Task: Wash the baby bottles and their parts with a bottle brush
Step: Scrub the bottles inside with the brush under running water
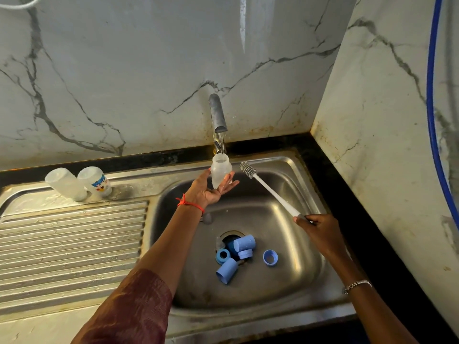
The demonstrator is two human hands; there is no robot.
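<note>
Water runs from the grey metal tap (218, 112) into a clear plastic baby bottle (220, 172), held upright above the steel sink (285, 219) by the left grip (211, 192). The right grip (320, 234) clasps the white-handled bottle brush (270, 189) just right of it. Blue plastic caps (244, 242) lie by the drain.

- We find the tap (218, 112) overhanging the basin's (285, 281) back edge, with the bottle (220, 171) in the left hand (211, 189) just beneath it.
- The brush (270, 189), gripped by the right hand (320, 234), slants across the right rear.
- Blue caps (236, 254) crowd the drain; the near floor lies open.
- Two upturned bottles (65, 183) block the drainboard's (74, 244) back corner.
</note>
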